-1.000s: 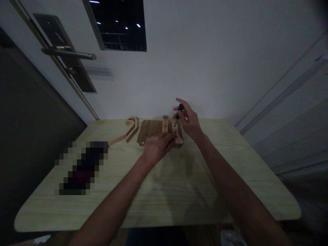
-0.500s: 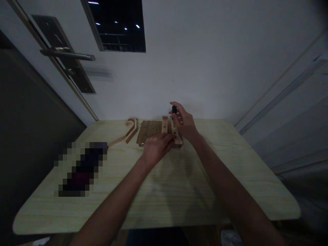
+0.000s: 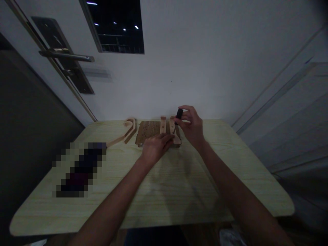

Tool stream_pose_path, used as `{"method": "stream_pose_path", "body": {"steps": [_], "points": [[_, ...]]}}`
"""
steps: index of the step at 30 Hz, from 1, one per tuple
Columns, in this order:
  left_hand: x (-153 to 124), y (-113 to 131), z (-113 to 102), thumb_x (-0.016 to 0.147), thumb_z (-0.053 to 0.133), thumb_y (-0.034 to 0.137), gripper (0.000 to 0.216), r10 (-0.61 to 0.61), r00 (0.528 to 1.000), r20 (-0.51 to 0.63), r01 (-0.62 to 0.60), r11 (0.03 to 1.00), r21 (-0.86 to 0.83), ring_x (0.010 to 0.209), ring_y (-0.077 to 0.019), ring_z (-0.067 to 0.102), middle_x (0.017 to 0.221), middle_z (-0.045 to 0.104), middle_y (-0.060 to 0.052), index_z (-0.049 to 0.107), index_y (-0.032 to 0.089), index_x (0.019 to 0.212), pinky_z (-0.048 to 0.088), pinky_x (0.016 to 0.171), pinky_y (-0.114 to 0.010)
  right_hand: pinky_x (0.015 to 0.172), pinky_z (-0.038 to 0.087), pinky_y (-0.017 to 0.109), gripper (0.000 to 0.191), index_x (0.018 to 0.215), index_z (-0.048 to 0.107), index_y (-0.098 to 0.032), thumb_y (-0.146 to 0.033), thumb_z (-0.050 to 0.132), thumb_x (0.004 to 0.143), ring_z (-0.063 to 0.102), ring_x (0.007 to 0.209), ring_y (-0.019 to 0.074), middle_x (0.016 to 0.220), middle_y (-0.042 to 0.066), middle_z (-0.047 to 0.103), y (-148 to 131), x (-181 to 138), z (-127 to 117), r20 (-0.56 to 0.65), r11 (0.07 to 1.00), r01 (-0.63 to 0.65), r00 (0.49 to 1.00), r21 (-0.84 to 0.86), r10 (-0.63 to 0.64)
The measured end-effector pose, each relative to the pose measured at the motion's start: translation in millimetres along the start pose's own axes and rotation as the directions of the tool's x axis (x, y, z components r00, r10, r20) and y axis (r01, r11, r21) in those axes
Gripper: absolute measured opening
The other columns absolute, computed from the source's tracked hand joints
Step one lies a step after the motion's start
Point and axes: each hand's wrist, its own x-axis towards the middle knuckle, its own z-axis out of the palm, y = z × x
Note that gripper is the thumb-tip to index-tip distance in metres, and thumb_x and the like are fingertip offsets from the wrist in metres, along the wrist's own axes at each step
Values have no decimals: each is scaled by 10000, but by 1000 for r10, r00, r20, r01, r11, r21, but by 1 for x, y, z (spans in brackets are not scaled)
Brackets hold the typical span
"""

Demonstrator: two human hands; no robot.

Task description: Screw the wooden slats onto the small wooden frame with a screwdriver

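My right hand [image 3: 192,127] grips the black handle of a small screwdriver [image 3: 179,113] between thumb and fingers. Its shaft slants down and left onto a pale wooden strip with holes [image 3: 172,123]. That strip lies across the right part of a brown wooden board [image 3: 146,130], whose left part is dotted with small dark holes. My left hand [image 3: 154,147] lies over the board's front edge, fingers pressed together on the near end of the strip. A second pale strip [image 3: 163,125] lies beside the first; my left hand covers its near end.
Left of the board lies a bent, hook-shaped wooden piece [image 3: 130,131]. A blurred-out dark object [image 3: 82,167] touches its lower end on the light wooden table [image 3: 225,171]. Behind the table stands a white wall [image 3: 205,68], with a metal door handle [image 3: 69,55] at left.
The screwdriver has gone from upright to tilted, its handle leaning right. My right hand has moved right and slightly down with it. My left hand stays on the strip.
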Motion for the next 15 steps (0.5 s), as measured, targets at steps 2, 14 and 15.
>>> {"method": "stream_pose_path", "body": {"steps": [2, 14, 15], "points": [[0, 0, 0, 913, 518, 325, 247, 0, 1000, 1, 0, 1000, -6, 829, -151, 674, 1006, 707, -33, 648, 252, 1111, 497, 680, -226, 525, 519, 233, 380, 1127, 459, -277, -388, 610, 796, 650, 808, 162, 911, 16, 605, 1, -4, -1, 12, 1000, -12, 1000, 11, 11], [-1, 1, 0, 912, 519, 321, 244, 16, 1000, -4, -16, 999, 45, 810, -144, 670, 983, 711, -33, 654, 252, 1103, 495, 655, -212, 649, 572, 302, 384, 1141, 471, -275, -370, 612, 797, 655, 878, 181, 930, 20, 606, 11, -6, 5, 14, 998, -18, 1000, 59, 17], [-1, 1, 0, 913, 518, 323, 247, 19, 1000, -4, -19, 999, 44, 812, -145, 670, 983, 711, -34, 653, 253, 1107, 494, 655, -212, 659, 574, 307, 388, 1148, 472, -274, -369, 611, 799, 656, 881, 182, 933, 21, 609, 12, -7, 5, 14, 998, -19, 1000, 61, 18]]}}
